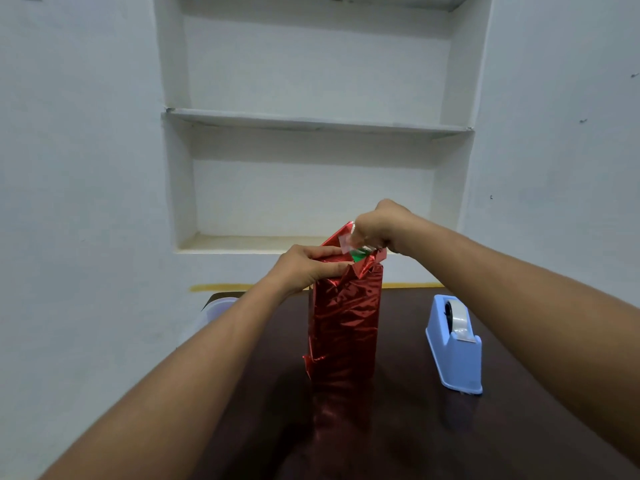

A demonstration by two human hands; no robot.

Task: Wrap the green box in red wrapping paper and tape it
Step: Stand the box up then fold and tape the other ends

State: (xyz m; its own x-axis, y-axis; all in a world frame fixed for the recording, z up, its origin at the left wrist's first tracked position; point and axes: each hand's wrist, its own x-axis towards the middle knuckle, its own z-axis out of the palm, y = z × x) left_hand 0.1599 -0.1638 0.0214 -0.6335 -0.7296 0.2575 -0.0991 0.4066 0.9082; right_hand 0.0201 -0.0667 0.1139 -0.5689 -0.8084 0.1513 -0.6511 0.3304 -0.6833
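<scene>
Two bare arms reach out over the dark worktop, where the tall box stands upright in the middle, wrapped in shiny red paper, with a blue tape holder near it on the right. At the top, the left hand presses a red flap down with its fingers, and a bit of the green box peeks out. The right hand pinches a clear piece of tape by the raised flap, and white wall shelves sit behind.
</scene>
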